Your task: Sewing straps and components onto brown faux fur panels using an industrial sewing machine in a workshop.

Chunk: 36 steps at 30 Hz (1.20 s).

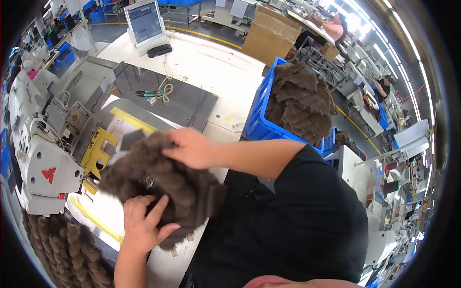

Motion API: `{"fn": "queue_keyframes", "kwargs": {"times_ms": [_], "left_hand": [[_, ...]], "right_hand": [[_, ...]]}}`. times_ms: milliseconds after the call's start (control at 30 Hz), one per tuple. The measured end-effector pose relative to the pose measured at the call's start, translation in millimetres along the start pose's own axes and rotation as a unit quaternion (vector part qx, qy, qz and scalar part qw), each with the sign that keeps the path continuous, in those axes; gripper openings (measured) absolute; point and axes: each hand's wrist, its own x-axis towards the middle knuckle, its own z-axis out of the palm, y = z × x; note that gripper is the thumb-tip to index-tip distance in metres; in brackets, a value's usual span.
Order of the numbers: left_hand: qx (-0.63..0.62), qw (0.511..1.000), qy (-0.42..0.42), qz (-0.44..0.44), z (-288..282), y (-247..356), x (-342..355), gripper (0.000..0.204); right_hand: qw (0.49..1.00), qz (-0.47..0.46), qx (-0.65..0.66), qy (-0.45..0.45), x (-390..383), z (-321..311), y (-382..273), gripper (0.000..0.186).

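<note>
Upright tablet (144,23); brown cardboard box (270,34)

Grey floor (106,31), yellow line (357,128); white worktable (206,62); bright strip lights (408,36) overhead

Right hand (192,149) grips brown fur piece (185,192), left hand (144,221) spread on it; white sewing machine (50,168) left, blue crate (259,113) right.

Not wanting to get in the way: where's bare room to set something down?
Mainly the white tabletop between the black object and the blue crate, barring specks. Also the dark board, right of the green-handled tool. Crowded: around the left hand and right hand, by brown fur and the white machine.
</note>
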Motion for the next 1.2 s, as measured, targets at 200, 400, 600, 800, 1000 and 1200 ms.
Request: {"fn": "queue_keyframes", "kwargs": {"times_ms": [200, 400, 600, 800, 1000, 1200], "left_hand": [[-0.004, 0.995, 0.034, -0.092, 10.5, -16.1, -7.7, 0.061], [-0.008, 0.986, 0.04, -0.16, 11.5, -22.0, -3.7, 0.052], [0.004, 0.983, 0.023, -0.181, 18.8, -31.3, 0.8, 0.049], [0.036, 0.98, 0.007, -0.194, 16.8, -23.4, 2.5, 0.048], [0.062, 0.976, 0.009, -0.209, 16.4, -21.9, -8.5, 0.048], [0.087, 0.978, 0.004, -0.19, 26.6, -31.2, -5.0, 0.043]], "right_hand": [[0.986, 0.027, 0.128, 0.098, 2.2, -110.9, -20.2, 0.031], [0.997, 0.029, 0.065, 0.006, 61.7, -287.4, 24.3, 0.027], [0.969, 0.095, -0.229, -0.005, 125.4, -385.1, 109.1, 0.031], [0.872, 0.035, -0.402, 0.276, 153.5, -339.2, 136.4, 0.045], [0.84, -0.144, -0.47, 0.229, 133.6, -188.8, 109.8, 0.038], [0.922, -0.194, -0.336, -0.002, 107.5, -69.3, 40.6, 0.03]]}}
